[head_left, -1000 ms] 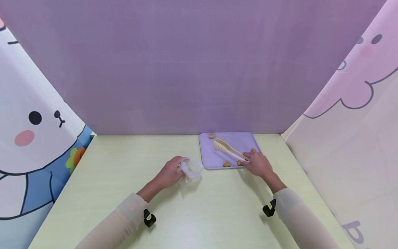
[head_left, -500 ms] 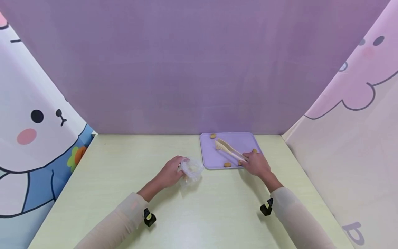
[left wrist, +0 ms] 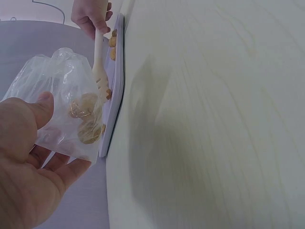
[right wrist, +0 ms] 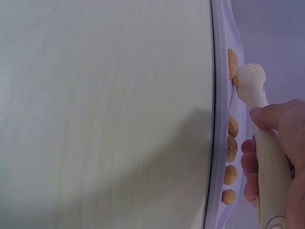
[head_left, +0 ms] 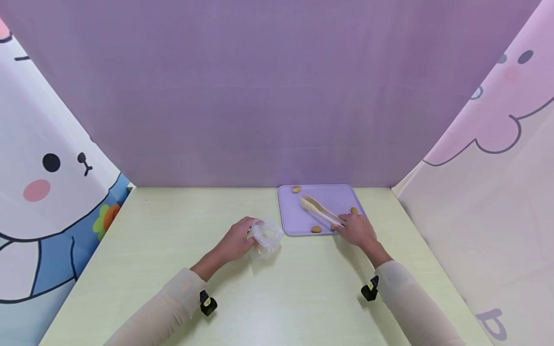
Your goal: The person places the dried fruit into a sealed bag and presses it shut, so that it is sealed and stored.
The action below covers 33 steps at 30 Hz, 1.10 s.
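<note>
My left hand holds a clear plastic bag by its side, thumb at the near face and fingers behind. Several walnuts show through the plastic in the left wrist view. My right hand grips a pair of cream tongs over the lilac tray, their ends pointing left. In the right wrist view the tongs' scalloped end overlaps a walnut on the tray. More walnuts lie along the near side, one walnut left of my right hand.
The tray stands at the back of the pale wooden table, against a purple backdrop. Another walnut rests in its far left corner. Printed cloth panels flank both sides.
My right wrist has shifted slightly left, and the tongs' ends have moved slightly to the right. My left hand and the bag have stayed in place.
</note>
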Each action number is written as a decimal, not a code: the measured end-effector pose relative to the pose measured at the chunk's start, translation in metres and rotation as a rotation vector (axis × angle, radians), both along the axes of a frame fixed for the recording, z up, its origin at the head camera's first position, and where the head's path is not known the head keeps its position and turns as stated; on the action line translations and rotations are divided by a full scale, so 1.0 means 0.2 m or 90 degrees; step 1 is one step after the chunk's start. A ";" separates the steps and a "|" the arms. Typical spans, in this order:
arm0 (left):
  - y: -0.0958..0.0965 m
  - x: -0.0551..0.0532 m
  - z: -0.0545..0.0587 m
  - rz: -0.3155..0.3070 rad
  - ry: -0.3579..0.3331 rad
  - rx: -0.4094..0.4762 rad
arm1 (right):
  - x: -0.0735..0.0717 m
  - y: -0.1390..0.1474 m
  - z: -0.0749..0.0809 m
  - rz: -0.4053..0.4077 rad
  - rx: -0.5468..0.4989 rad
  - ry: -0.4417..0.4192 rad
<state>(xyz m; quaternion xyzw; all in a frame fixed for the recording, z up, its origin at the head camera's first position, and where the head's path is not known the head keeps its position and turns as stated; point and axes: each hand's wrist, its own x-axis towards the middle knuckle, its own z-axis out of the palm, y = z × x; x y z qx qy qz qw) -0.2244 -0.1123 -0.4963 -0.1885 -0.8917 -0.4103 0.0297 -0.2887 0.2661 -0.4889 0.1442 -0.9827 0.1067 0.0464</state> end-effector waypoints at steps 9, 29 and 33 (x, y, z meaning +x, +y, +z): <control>0.01 0.00 0.01 -0.004 -0.004 0.003 | 0.00 0.03 -0.03 0.002 0.013 -0.001; 0.03 0.01 0.01 -0.010 -0.009 -0.001 | 0.02 0.07 -0.04 0.025 0.008 0.031; 0.03 0.00 0.01 -0.008 -0.008 -0.002 | 0.03 0.06 -0.04 0.037 0.011 0.041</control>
